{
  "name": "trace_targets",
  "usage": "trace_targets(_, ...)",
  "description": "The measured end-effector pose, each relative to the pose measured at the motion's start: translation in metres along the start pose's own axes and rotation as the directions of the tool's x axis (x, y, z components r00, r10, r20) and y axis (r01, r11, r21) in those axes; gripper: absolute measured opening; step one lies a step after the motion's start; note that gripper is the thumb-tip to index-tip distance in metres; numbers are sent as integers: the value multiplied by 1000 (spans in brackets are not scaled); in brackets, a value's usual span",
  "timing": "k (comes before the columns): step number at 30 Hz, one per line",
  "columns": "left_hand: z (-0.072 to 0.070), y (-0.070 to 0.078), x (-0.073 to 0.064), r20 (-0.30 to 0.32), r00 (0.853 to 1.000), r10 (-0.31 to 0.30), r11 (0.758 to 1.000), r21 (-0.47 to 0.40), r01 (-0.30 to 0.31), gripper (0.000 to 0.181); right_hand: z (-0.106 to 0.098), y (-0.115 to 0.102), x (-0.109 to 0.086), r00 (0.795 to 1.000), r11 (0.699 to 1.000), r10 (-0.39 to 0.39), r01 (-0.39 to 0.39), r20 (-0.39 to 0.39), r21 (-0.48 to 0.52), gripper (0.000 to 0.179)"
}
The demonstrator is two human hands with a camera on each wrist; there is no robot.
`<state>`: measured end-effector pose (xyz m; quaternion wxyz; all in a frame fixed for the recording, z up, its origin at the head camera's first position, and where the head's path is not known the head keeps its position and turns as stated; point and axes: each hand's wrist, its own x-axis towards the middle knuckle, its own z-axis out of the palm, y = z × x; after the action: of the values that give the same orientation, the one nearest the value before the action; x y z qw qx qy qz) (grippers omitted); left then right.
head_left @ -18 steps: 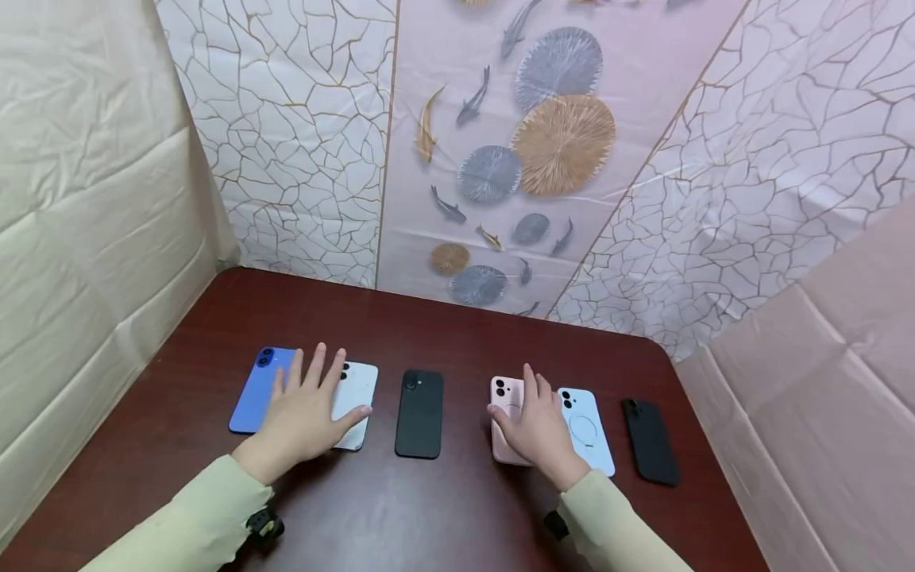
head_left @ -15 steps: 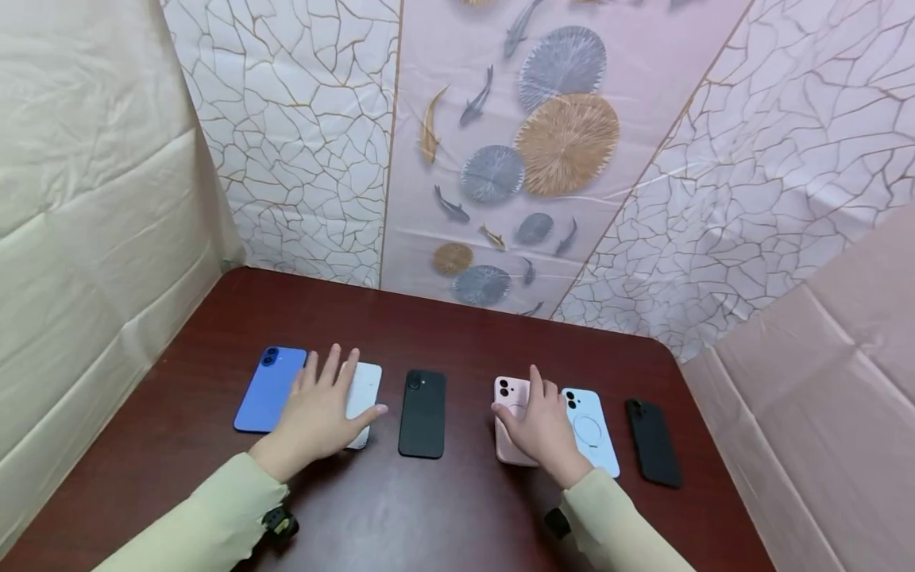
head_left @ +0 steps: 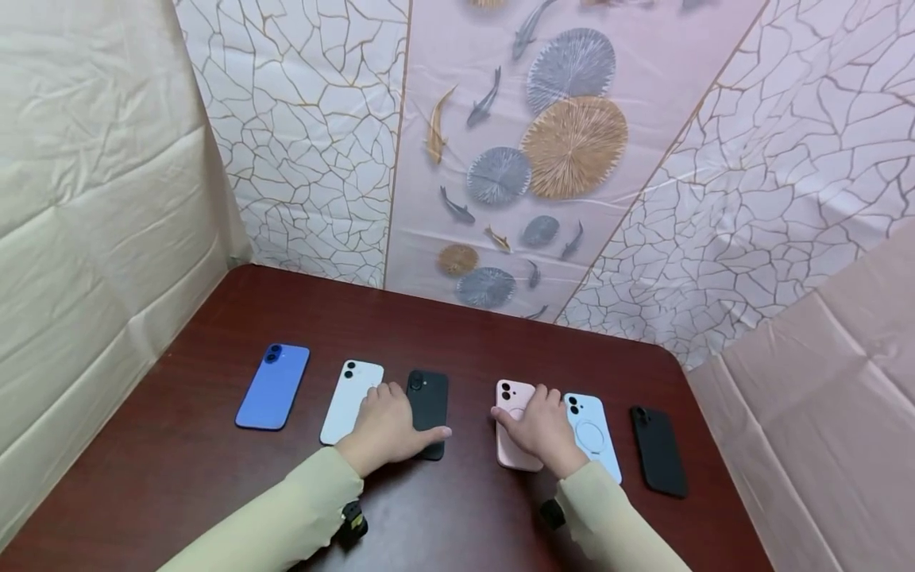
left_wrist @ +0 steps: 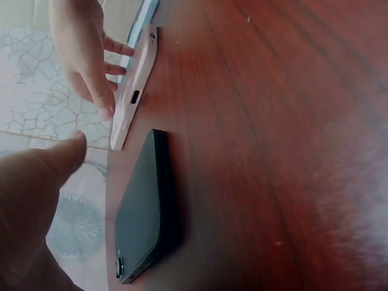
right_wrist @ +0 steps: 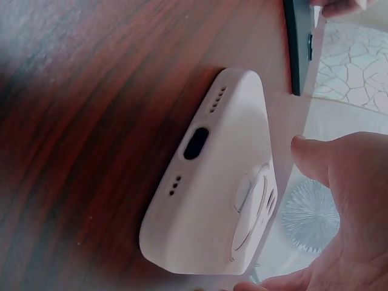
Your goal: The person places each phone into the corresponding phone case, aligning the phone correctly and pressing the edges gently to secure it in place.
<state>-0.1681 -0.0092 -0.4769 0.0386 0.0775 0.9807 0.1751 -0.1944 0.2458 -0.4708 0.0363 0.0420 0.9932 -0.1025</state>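
My left hand [head_left: 386, 425] is over the left edge of a black phone [head_left: 430, 401] near the table's middle, its thumb stretched out to the right. In the left wrist view the thumb is apart from that black phone [left_wrist: 142, 200], which lies flat with its camera side up. Over a pink phone [head_left: 513, 454] hovers my right hand [head_left: 545, 429], thumb and fingers spread. The right wrist view has a gap between the thumb and the pink phone [right_wrist: 230, 139], which bears a ring on its back. Neither hand grips anything.
On the dark red table [head_left: 286, 508] a blue phone [head_left: 274, 387] and a white phone [head_left: 350, 401] lie to the left. A light blue phone [head_left: 592, 437] with a ring and another black phone [head_left: 659, 453] lie to the right. Patterned cloth [head_left: 314, 159] hangs behind the table.
My left hand has moved right, from over the white phone to the middle black phone, and its fingers are less spread. My right hand stays over the pink phone. The view has shifted slightly.
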Motion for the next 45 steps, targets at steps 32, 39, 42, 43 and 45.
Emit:
trace_targets(32,8,19,36,102,979,-176,952,270,143,116,6,0,7,995,998,31,-26,94,-53,107)
trace_targets(39,12,16,39,105,979,-176,959,244,146,113,6,0,8,996,998,24,-18,92,-66,107)
trace_targets(42,12,17,40,118,978,-174,962,232,143,111,4,1,8,996,998,24,-19,83,-59,108)
trace_targets(43,12,17,41,123,977,-173,963,228,142,110,4,1,8,996,998,25,-21,82,-59,109)
trace_targets(45,11,18,41,133,976,-173,965,222,141,109,3,2,8,996,998,27,-23,79,-56,110)
